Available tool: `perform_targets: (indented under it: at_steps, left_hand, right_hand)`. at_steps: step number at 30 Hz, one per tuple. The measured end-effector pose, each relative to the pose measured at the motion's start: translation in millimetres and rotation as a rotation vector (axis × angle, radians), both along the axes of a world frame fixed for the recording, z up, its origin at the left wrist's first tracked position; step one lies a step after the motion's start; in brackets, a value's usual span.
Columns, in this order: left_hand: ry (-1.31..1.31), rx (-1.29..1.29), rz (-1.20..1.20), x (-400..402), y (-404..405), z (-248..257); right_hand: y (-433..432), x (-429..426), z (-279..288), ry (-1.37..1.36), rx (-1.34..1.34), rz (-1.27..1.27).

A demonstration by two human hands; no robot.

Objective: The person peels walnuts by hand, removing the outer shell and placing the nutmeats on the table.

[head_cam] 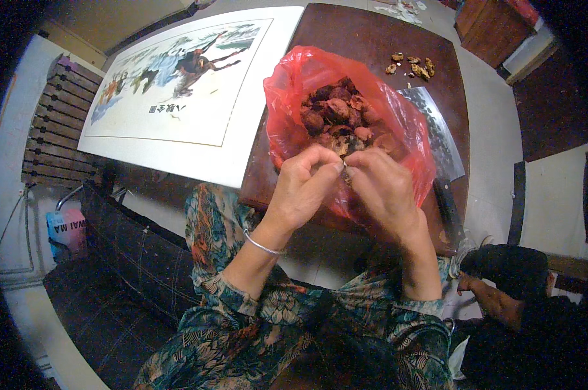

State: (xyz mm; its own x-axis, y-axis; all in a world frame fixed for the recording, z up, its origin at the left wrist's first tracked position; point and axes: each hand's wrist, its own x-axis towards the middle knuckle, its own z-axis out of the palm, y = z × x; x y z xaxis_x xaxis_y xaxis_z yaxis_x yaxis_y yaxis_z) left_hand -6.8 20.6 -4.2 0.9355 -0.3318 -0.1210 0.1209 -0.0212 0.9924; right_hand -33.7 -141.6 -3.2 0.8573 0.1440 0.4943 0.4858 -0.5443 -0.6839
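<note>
My left hand (306, 185) and my right hand (381, 187) meet fingertip to fingertip over the near rim of a red plastic bag (286, 109). A small pale piece, too small to name, is pinched between them. Inside the bag lie many brown, rounded, wrinkled shells or nuts (337, 109), which look like walnuts. Several loose walnut kernels (423, 70) rest on the dark wooden table (352, 29) beyond the bag. To the right of the bag lies a cleaver with a shiny blade (440, 136) and a black handle (447, 209), partly hidden by the plastic.
A white panel with a printed horse painting (196, 112) covers the table's left part. A dark padded seat (123, 253) stands at the left. White scraps (406, 9) lie on the floor beyond the table. Another person, in dark clothing (528, 336), is at the lower right, with a forearm showing.
</note>
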Motion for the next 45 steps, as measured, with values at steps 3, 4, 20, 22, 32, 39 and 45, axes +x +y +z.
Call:
perform_targets:
  at_steps: [3, 4, 20, 22, 32, 39, 45]
  left_hand:
    - [-0.235, 0.14, -0.002, 1.9, 1.8, -4.2]
    - [-0.272, 0.135, -0.005, 2.5, 2.0, -6.2]
    - [-0.146, 0.118, -0.024, 2.1, 1.9, 1.1]
    - [-0.173, 0.137, -0.025, 2.2, 2.2, 1.2]
    - [-0.174, 0.131, -0.038, 2.2, 0.8, 1.5]
    - [-0.297, 0.132, -0.085, 5.5, 2.7, 0.7]
    - [-0.225, 0.149, -0.092, 4.8, 3.7, 3.5]
  right_hand:
    - [-0.7, 0.8, -1.6, -0.012, -0.014, 0.006]
    - [-1.1, 1.0, -1.9, -0.018, -0.019, 0.009]
    - [-2.1, -0.3, 1.2, 0.123, 0.069, 0.007]
    - [-2.2, 0.1, 0.7, 0.109, 0.042, 0.01]
    - [-5.3, 0.3, 0.6, 0.169, 0.083, 0.004]
    - [-6.1, 0.8, -0.6, 0.144, 0.06, 0.012]
    - [-7.6, -0.2, -0.5, 0.225, 0.131, 0.015]
